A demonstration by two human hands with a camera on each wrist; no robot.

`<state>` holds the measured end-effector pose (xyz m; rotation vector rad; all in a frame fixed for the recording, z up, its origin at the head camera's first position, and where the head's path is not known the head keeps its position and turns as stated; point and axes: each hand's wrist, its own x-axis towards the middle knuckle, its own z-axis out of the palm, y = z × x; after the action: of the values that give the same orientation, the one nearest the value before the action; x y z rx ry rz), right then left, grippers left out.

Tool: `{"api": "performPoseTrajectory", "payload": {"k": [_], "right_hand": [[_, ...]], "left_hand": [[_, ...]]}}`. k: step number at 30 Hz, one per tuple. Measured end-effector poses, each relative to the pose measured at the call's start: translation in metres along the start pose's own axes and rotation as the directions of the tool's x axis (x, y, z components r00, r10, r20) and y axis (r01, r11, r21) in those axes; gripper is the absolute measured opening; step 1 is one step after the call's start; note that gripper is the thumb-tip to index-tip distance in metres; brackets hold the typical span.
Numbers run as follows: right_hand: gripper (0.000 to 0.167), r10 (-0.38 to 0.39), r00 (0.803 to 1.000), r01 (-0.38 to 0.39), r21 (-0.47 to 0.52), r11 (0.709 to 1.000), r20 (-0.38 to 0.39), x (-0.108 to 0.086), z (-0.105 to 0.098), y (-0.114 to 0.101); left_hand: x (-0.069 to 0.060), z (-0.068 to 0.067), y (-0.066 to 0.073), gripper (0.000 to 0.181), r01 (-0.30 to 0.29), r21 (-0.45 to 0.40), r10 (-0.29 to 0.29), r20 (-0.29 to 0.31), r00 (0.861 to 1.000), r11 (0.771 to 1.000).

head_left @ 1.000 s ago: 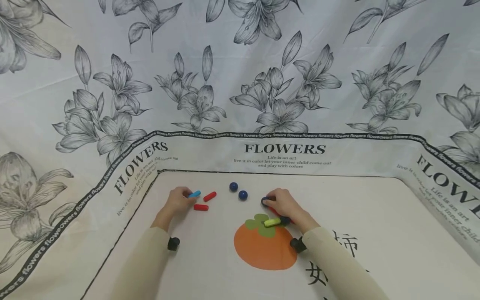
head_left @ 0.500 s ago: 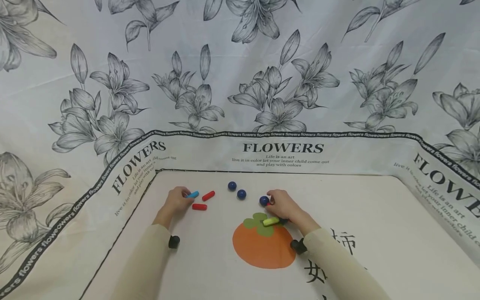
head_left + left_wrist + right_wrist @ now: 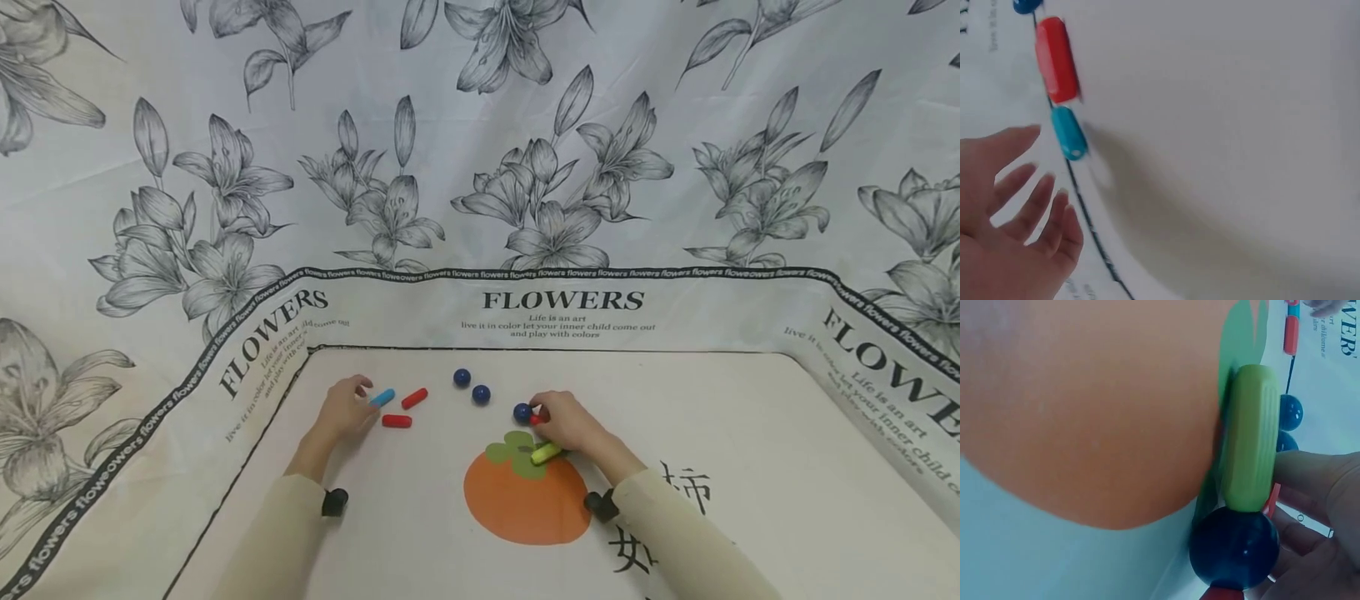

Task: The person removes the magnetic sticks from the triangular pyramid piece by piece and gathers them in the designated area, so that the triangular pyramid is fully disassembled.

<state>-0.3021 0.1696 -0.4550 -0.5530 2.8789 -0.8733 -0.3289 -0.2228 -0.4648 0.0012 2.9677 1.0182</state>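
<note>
My left hand is beside a light blue stick, its fingers loosely spread and apart from the stick in the left wrist view. Two red sticks lie just right of it. My right hand pinches a red stick, mostly hidden by the fingers, beside a dark blue ball. Below the hand, a yellow-green stick touches another dark blue ball, which has a red end against its lower side.
Two more dark blue balls lie between the hands toward the back. The white tablecloth carries a printed orange persimmon and black characters. A flower-printed cloth rises behind the table.
My left hand has let go of the light blue stick and drawn back a little to the left. My right fingers have come off the dark blue ball onto the red stick; the yellow-green stick has tilted.
</note>
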Motion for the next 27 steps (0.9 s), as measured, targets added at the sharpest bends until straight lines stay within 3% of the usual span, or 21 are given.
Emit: {"api": "performPoseTrajectory", "payload": {"k": [4, 7, 13, 20, 23, 27], "right_hand": [[0.036, -0.025, 0.999, 0.023, 0.049, 0.999, 0.041, -0.005, -0.001, -0.001], [0.033, -0.031, 0.998, 0.029, 0.055, 0.998, 0.051, -0.007, -0.001, 0.0], [0.03, -0.042, 0.997, 0.04, 0.038, 0.998, 0.071, -0.008, -0.001, 0.003], [0.027, -0.09, 0.988, 0.087, 0.029, 0.996, 0.123, -0.01, -0.004, 0.003], [0.026, -0.119, 0.985, 0.118, 0.019, 0.993, 0.123, -0.012, -0.006, 0.004], [0.024, -0.145, 0.984, 0.145, 0.009, 0.989, 0.106, -0.015, -0.007, 0.006]], "left_hand": [[-0.012, 0.002, 0.018, 0.045, -0.107, -0.03, 0.105, -0.073, 0.992, 0.994], [-0.022, 0.01, 0.039, 0.043, -0.185, -0.058, 0.182, -0.056, 0.982, 0.981], [-0.034, 0.035, 0.081, 0.037, -0.278, -0.083, 0.285, 0.101, 0.953, 0.957], [-0.035, 0.071, 0.116, 0.042, -0.31, -0.088, 0.322, 0.322, 0.891, 0.947], [-0.035, 0.084, 0.129, 0.044, -0.321, -0.094, 0.332, 0.371, 0.867, 0.942], [-0.033, 0.098, 0.139, 0.045, -0.316, -0.12, 0.338, 0.398, 0.853, 0.941]]}}
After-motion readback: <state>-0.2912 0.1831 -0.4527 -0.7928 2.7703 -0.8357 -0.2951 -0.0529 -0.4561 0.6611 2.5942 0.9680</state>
